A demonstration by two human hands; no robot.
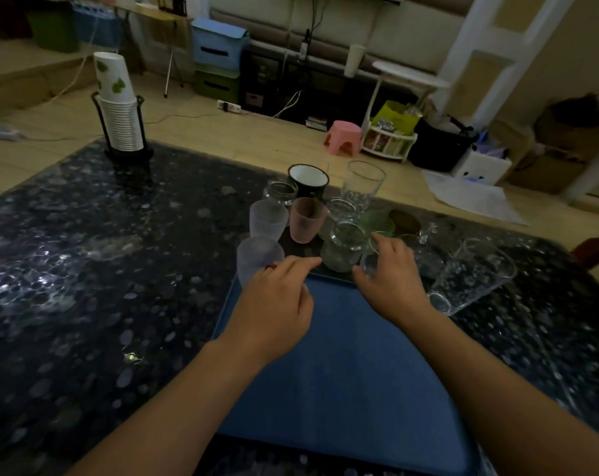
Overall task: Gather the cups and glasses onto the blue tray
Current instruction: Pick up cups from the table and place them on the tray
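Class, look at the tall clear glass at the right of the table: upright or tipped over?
Tipped over. The tall clear glass lies on its side on the table, rim facing up-left.

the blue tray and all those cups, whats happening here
A person is clearing drinkware onto the blue tray, which is bare so far. The right hand grips a small clear glass at the tray's far edge; the left hand rests beside a frosted cup. The other cups stand clustered on the table behind.
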